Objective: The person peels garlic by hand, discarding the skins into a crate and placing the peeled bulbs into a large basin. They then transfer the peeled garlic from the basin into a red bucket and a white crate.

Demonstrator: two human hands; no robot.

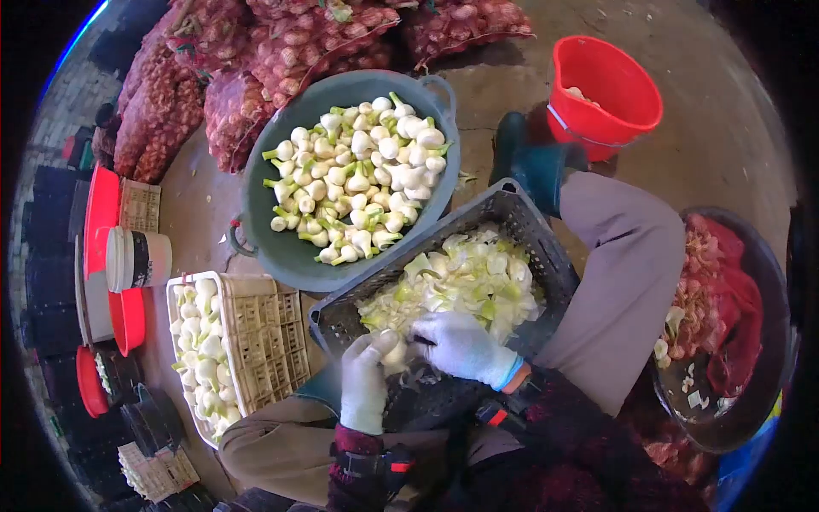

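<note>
My left hand (365, 386), in a white knit glove, is closed around a pale garlic bulb (395, 357) above the near side of a black plastic crate (328, 317). Close beside it on the right, my right hand (465, 348), gloved too, has its fingers curled in toward the bulb. A small dark shape shows at those fingertips, too little to name. Pale garlic skins and peelings (465, 286) are heaped in the crate beneath both hands. Beyond stands a grey-green tub (256, 205) of peeled garlic bulbs (358, 175) with short green stems.
Red mesh sacks (299, 51) of garlic are piled at the back left. A red bucket (610, 94) stands back right. Right of my knee, a dark basin (775, 264) holds unpeeled garlic and red netting (734, 316). A white basket (269, 337) with garlic lies at left.
</note>
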